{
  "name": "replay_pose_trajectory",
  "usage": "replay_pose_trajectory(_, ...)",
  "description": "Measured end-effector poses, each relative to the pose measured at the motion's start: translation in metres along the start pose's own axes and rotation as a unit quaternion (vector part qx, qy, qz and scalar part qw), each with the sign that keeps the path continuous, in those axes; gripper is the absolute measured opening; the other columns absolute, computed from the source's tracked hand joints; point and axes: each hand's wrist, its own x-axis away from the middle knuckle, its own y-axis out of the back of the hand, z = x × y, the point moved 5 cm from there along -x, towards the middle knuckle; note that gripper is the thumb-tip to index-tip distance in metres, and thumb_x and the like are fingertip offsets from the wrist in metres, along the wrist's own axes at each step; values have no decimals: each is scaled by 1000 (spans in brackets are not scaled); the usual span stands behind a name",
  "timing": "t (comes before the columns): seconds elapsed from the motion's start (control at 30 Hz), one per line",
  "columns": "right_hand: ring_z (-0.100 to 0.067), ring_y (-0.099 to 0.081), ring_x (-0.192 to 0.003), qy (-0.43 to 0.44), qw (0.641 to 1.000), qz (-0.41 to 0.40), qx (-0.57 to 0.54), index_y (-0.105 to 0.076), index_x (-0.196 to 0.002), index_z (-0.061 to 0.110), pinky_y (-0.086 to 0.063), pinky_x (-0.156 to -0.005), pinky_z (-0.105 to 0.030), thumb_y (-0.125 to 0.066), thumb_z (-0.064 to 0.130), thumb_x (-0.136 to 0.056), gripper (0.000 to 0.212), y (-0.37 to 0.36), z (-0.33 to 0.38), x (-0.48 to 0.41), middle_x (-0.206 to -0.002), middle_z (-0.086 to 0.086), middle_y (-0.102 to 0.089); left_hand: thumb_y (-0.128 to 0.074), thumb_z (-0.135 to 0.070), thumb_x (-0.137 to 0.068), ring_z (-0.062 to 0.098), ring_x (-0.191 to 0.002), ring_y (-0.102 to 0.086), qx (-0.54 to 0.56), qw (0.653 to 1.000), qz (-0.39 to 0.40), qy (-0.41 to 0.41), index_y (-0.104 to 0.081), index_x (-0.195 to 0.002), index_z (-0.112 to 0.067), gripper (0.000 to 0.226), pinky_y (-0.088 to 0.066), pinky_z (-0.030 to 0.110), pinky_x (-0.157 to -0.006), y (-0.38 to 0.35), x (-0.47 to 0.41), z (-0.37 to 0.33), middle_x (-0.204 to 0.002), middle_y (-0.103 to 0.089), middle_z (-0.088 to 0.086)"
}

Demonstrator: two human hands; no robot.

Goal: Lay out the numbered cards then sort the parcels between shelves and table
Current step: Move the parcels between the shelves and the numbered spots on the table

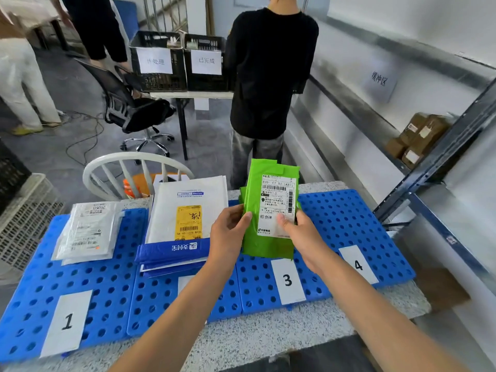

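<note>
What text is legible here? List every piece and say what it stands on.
"1" on the first card.
"3" on the third card.
"4" on the fourth card.
"棕色M" on the label of the green parcel.
"已完成" on the right crate sign.
"缓冲区" on the shelf sign.
Other print: too small or blurred.

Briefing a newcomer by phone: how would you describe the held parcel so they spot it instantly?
Blue perforated boards cover the speckled table. Above card 3, the left hand and right hand hold a parcel upright. It is bright green with a white label; neighbouring parcels are white or blue.
</note>
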Motion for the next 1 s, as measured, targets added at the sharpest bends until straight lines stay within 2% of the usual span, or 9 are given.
replay_pose_trajectory(0.27, -7, -57, -108, -13, 999, 32, 3, -52, -118, 30, -43, -86, -23, -52, 30, -99, 19, 28, 2, -49, -117, 13, -61, -67, -24, -90, 6, -99, -64, 6, 1000, -28, 13, -64, -120, -16, 31, -54, 28, -89, -41, -33, 7, -107, -70, -4)
replay_pose_trajectory(0.4, 0, -56, -100, -19, 999, 47, 6, -51, -120, 23, -40, -69, -13, -50, 29, -100, 22, 48, 8, -76, -115, 12, -60, -68, -26, -89, 7, -101, -65, 6, 999, -30, 22, -66, -108, -26, 19, -54, 31, -91, -64, -56, 6, -105, -71, -7)
replay_pose_trajectory(0.5, -4, -50, -110, -14, 998, 59, 15, -46, -127, 22, -38, -81, -15, -48, 29, -101, 27, 63, 13, -96, -114, 13, -52, -69, -25, -89, 9, -101, -66, 11, 999, -45, 25, -66, -106, -25, 18, -54, 33, -92, -82, -72, 5, -106, -71, -5)
replay_pose_trajectory(0.53, -3, -43, -108, -9, 998, 60, 26, -42, -134, 18, -34, -88, -17, -47, 29, -101, 35, 69, 15, -103, -119, 8, -47, -69, -25, -88, 9, -101, -66, 9, 998, -52, 25, -66, -107, -23, 19, -54, 33, -92, -89, -78, 6, -106, -71, -4)
replay_pose_trajectory(0.6, -3, -34, -105, 12, 997, 52, 49, -35, -142, 11, -28, -91, -19, -46, 28, -101, 45, 80, 19, -120, -136, 1, -36, -69, -26, -88, 9, -101, -66, 0, 998, -61, 24, -66, -110, -19, 23, -54, 32, -92, -102, -88, 10, -106, -71, -3)
replay_pose_trajectory(0.67, -4, -39, -104, 28, 997, 47, 48, -35, -143, 13, -32, -90, -20, -49, 26, -100, 46, 90, 20, -134, -137, 0, -39, -69, -26, -88, 8, -100, -66, -9, 997, -68, 25, -65, -112, -16, 26, -53, 26, -89, -113, -96, 14, -107, -71, -3)
replay_pose_trajectory(0.77, -5, -45, -107, 25, 997, 52, 48, -42, -135, 22, -37, -91, -23, -51, 26, -99, 37, 99, 7, -157, -127, 11, -44, -69, -26, -88, 4, -98, -65, -24, 996, -76, 28, -65, -109, -19, 23, -50, 18, -81, -131, -107, 23, -105, -71, -6)
replay_pose_trajectory(0.83, -9, -51, -111, 19, 997, 57, 54, -47, -129, 24, -41, -92, -26, -52, 28, -98, 32, 104, -5, -171, -132, 5, -50, -69, -26, -88, 4, -98, -65, -30, 996, -77, 32, -65, -106, -21, 19, -48, 16, -79, -140, -112, 29, -103, -71, -7)
replay_pose_trajectory(1.0, -8, -47, -107, -18, 996, 70, 60, -46, -134, 19, -38, -90, -25, -45, 28, -101, 34, 113, -32, -202, -132, 7, -48, -67, -25, -90, 5, -99, -63, -49, 993, -81, 76, -63, -114, -18, 25, -49, 19, -86, -156, -128, 51, -105, -68, -7)
